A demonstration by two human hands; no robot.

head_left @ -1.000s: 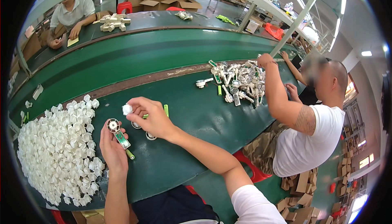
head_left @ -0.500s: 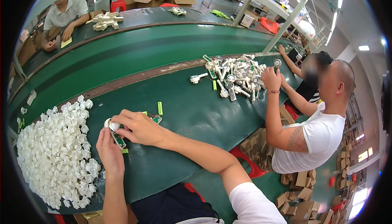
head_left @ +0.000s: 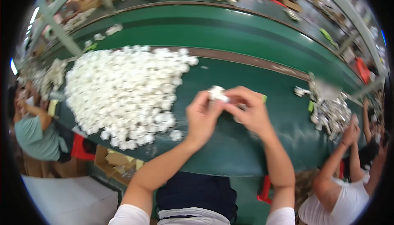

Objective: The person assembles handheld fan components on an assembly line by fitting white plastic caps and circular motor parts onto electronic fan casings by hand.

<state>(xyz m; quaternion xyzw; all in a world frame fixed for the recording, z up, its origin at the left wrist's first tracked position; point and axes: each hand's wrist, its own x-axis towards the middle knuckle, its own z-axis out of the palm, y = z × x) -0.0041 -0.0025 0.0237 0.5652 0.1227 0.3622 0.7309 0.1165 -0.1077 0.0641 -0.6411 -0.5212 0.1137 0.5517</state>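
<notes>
Over the dark green table, my left hand (head_left: 200, 116) and my right hand (head_left: 251, 109) meet at the fingertips. Both pinch a small white plastic part (head_left: 217, 93), blurred by motion; the fingers hide some of it. Something pale shows beneath my right hand, too smeared to name. A bright green battery-like piece (head_left: 264, 98) peeks out just past the right fingers. Left of my hands lies a large heap of small white plastic pieces (head_left: 127, 93), with one loose piece (head_left: 176, 135) near its right edge.
A green conveyor belt (head_left: 230, 26) runs behind the table (head_left: 230, 155). At the right lies a pile of white devices (head_left: 332, 112) by a co-worker's hands (head_left: 351, 131). Another co-worker (head_left: 39, 126) sits at the left. A cardboard box (head_left: 108, 165) stands below the table edge.
The view has swung left, so the heap and my hands appear farther right. The white device with its green circuit board no longer shows plainly; a white part is at my fingertips.
</notes>
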